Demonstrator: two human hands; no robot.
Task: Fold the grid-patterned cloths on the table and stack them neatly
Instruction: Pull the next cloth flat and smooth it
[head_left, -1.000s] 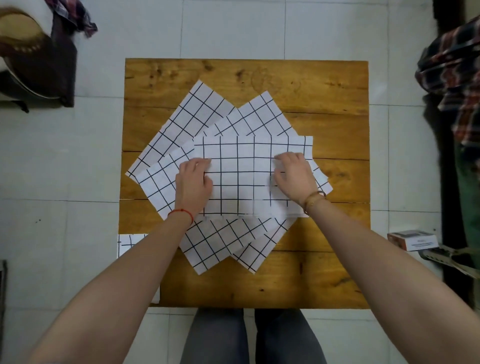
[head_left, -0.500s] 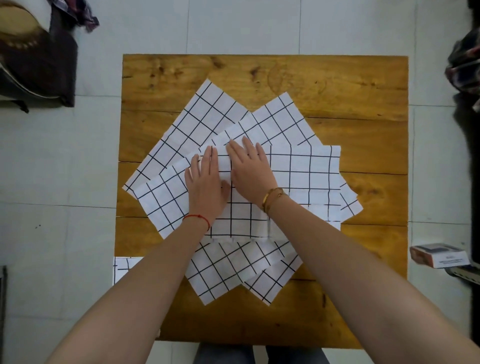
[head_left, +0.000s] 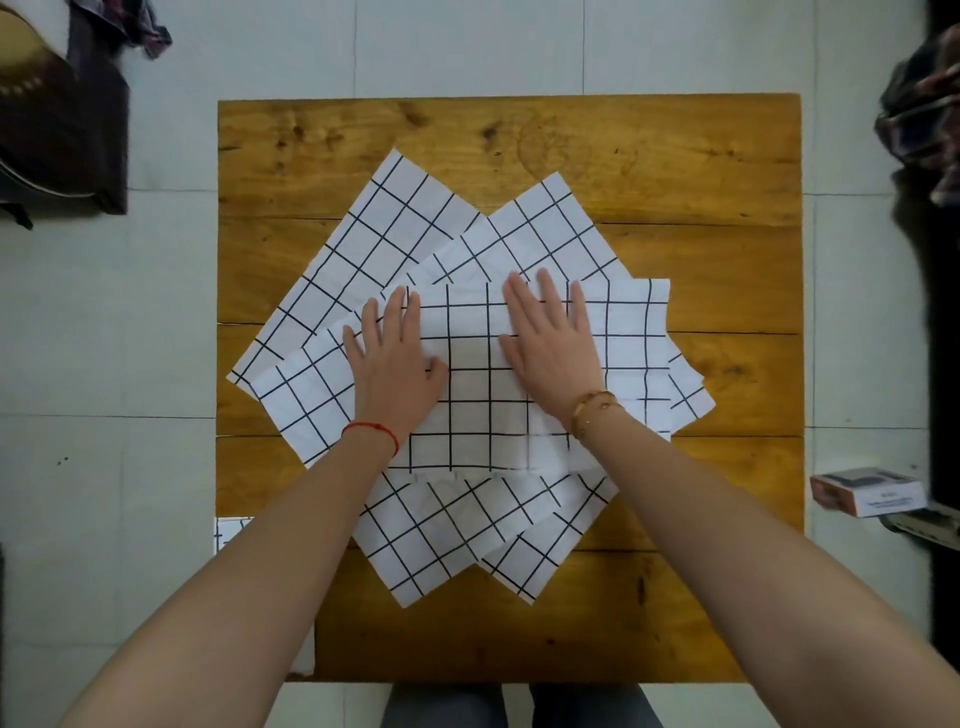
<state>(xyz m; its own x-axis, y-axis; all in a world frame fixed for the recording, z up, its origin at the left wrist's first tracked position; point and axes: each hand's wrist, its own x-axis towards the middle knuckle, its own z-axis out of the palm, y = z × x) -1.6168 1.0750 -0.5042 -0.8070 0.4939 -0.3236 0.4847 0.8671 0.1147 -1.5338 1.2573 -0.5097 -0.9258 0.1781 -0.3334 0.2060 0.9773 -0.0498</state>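
Observation:
Several white cloths with a black grid lie overlapped on the wooden table (head_left: 649, 150). The top cloth (head_left: 483, 395) lies square to the table, over a tilted cloth (head_left: 374, 234) fanning out to the far left and another tilted cloth (head_left: 550, 228) to the far right. My left hand (head_left: 395, 358) lies flat, palm down, on the top cloth's left part, fingers together. My right hand (head_left: 553, 345) lies flat on its centre-right part, fingers slightly spread. Neither hand grips anything.
Another grid cloth (head_left: 228, 532) hangs over the table's left edge, mostly hidden by my left forearm. A small box (head_left: 867, 491) sits on the floor at the right. Dark bags (head_left: 57, 109) stand at the far left, plaid fabric (head_left: 924, 119) at the far right.
My hands, side by side on the cloth's left part half a second ago, have spread apart; the right hand slid rightward across the top cloth. The view has shifted slightly.

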